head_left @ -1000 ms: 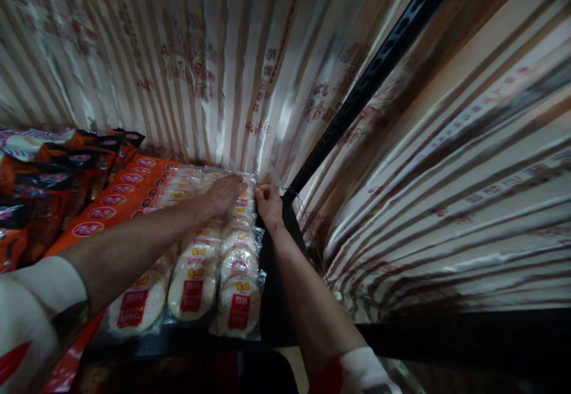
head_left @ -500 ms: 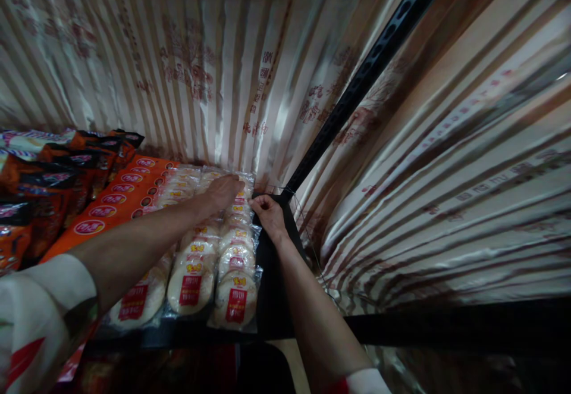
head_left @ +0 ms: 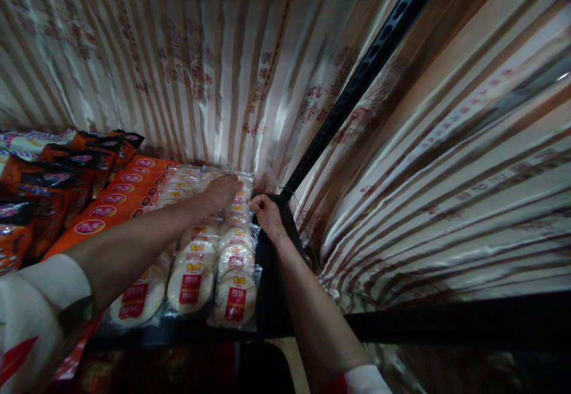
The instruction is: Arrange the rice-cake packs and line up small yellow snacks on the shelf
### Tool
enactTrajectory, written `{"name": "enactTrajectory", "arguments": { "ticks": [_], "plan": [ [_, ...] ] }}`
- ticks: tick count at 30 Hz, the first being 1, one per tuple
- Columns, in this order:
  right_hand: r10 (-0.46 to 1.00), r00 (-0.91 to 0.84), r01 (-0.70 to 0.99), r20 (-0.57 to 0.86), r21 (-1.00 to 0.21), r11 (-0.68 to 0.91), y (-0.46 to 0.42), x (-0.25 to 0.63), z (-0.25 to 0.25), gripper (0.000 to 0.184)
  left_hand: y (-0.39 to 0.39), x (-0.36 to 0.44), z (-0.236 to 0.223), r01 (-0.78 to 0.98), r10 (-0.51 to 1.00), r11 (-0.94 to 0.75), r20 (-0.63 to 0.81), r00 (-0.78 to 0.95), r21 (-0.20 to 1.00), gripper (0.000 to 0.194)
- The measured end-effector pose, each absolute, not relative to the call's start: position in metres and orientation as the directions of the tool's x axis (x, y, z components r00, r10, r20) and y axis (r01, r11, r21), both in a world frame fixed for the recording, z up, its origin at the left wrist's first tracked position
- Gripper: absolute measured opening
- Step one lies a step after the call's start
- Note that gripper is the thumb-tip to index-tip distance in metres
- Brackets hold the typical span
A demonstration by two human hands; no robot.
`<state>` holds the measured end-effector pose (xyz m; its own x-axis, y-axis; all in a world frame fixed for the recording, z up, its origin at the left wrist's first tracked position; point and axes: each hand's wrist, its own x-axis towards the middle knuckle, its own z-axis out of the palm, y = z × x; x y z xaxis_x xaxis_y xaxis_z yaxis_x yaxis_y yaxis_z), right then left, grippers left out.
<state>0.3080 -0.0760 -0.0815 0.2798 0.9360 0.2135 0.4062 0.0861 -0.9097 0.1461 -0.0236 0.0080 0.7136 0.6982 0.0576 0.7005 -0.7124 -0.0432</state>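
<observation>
Rice cracker packets (head_left: 235, 299) in clear wrappers with red and yellow labels stand overlapped in three rows on a black shelf (head_left: 275, 290). My left hand (head_left: 223, 191) reaches across to the far end of the rightmost row. Its fingers are bent down onto a rice cracker packet (head_left: 241, 193) there, with the fingertips partly hidden. From the right side, my right hand (head_left: 267, 212) meets the same row, thumb and forefinger pinched at the wrapper's edge. The rest of its fingers are curled in.
Orange packs (head_left: 120, 188) with oval logos lie left of the crackers, and black-and-orange bags (head_left: 57, 180) beyond them. A black perforated post (head_left: 357, 78) rises slanting at the shelf's back corner. Pleated printed curtain (head_left: 200, 55) hangs behind and to the right. A thin wire (head_left: 307, 233) dangles near the post.
Both hands stay at the far end of the rightmost row, with only a very slight shift of the fingers. The packets have not visibly moved.
</observation>
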Motion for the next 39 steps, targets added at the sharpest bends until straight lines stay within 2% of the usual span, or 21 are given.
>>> {"name": "enactTrajectory", "arguments": {
  "ticks": [11, 14, 18, 22, 28, 39],
  "plan": [
    [0.910, 0.329, 0.477, 0.253, -0.876, 0.072, -0.072, 0.305, -0.079, 0.021, -0.027, 0.145, 0.010, 0.694, 0.692, -0.719, 0.051, 0.720, -0.040, 0.030],
    [0.908, 0.339, 0.481, 0.246, -0.875, 0.057, -0.072, 0.303, -0.078, 0.020, -0.025, 0.142, 0.004, 0.672, 0.667, -0.739, 0.100, 0.739, -0.040, 0.028],
    [0.913, 0.336, 0.465, 0.233, -0.884, 0.055, -0.072, 0.302, -0.078, 0.022, -0.029, 0.135, -0.001, 0.578, 0.548, -0.813, 0.246, 0.799, -0.068, 0.021],
    [0.911, 0.338, 0.478, 0.235, -0.877, 0.049, -0.071, 0.303, -0.078, 0.022, -0.035, 0.133, -0.003, 0.446, 0.424, -0.894, 0.224, 0.877, -0.054, 0.014],
    [0.914, 0.341, 0.441, 0.222, -0.896, 0.053, -0.070, 0.303, -0.077, 0.025, -0.028, 0.136, -0.011, 0.502, 0.494, -0.864, 0.133, 0.859, -0.032, 0.015],
    [0.936, 0.319, 0.290, 0.152, -0.955, 0.056, -0.075, 0.303, -0.072, 0.033, -0.022, 0.136, -0.023, 0.514, 0.502, -0.856, 0.154, 0.851, -0.056, 0.016]
  ]
}}
